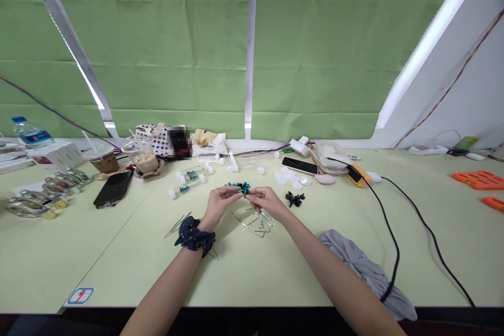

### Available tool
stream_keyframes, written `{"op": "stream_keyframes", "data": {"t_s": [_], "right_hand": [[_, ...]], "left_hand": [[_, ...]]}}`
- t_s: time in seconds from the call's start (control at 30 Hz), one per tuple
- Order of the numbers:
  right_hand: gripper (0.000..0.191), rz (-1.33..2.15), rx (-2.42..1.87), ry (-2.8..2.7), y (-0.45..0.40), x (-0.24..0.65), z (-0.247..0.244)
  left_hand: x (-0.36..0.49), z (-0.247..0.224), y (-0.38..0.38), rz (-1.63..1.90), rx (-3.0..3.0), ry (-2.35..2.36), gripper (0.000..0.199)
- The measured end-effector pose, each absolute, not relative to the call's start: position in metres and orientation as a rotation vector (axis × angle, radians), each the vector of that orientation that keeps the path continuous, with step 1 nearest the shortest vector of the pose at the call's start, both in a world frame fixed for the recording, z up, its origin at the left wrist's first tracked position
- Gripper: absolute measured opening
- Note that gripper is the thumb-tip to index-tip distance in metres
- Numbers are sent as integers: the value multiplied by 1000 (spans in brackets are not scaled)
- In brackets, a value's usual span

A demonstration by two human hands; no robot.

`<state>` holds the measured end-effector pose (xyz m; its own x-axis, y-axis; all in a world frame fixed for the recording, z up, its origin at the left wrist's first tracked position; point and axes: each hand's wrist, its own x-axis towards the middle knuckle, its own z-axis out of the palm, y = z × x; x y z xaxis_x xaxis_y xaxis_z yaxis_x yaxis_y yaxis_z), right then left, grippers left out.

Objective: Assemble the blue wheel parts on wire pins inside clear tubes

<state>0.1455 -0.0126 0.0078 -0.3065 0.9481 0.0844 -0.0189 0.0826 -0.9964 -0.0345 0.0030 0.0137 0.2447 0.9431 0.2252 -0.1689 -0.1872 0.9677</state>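
Observation:
My left hand and my right hand meet over the middle of the table, fingertips pinched together. Between them is a small green and black piece, mostly covered by the fingers, so its exact kind is unclear. Just behind the fingertips lie small blue-green pieces. Thin bent metal rods are scattered below my right hand, and more straight rods lie left of my left wrist. A cluster of small black parts sits right of my right hand.
Clear tubes with white caps lie left of the hands. Loose white caps and a phone are at the right. Drink cups and a dark phone stand left. A black cable crosses a grey cloth.

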Motion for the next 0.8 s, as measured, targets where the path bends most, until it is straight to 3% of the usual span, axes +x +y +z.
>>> {"op": "stream_keyframes", "data": {"t_s": [0.5,0.8], "right_hand": [[31,1385,-862,-1219,-13,143,12],[31,1471,-889,-1371,-18,139,10]], "left_hand": [[-34,12,3,1215,1374,836,34],[-37,13,5,1240,1370,844,34]]}}
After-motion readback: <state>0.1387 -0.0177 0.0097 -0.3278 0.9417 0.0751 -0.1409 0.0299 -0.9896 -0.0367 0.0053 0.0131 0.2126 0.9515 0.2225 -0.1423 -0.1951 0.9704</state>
